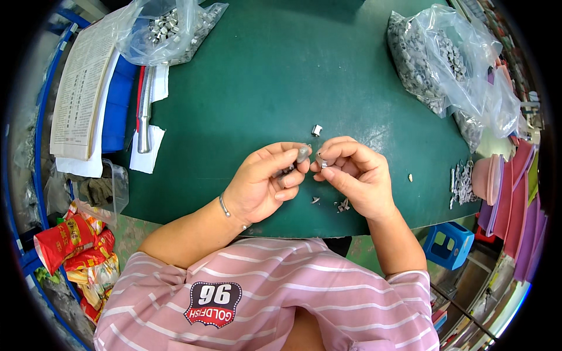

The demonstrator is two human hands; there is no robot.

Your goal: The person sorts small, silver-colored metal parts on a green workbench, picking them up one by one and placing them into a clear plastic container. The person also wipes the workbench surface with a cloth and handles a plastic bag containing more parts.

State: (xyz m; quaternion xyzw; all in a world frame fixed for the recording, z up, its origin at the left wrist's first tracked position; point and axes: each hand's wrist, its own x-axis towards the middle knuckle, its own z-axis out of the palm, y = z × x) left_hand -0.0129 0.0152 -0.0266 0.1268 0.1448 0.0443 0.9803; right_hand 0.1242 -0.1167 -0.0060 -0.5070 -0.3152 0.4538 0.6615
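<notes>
Left hand (263,181) pinched grey cap-like piece (302,153) at fingertips; right hand (351,172) gripped small metal clip (321,163) just right of it, tips nearly touching. Loose clip (317,130) lay farther on green mat (281,76).

Green mat (281,76) ahead of my hands is open; only one small metal piece (317,130) lies there. Bag of parts (170,26) blocks far left, bigger bags (451,64) block far right. Metal scraps (341,205) under my right hand (351,172). Knife (144,111) on left edge.
</notes>
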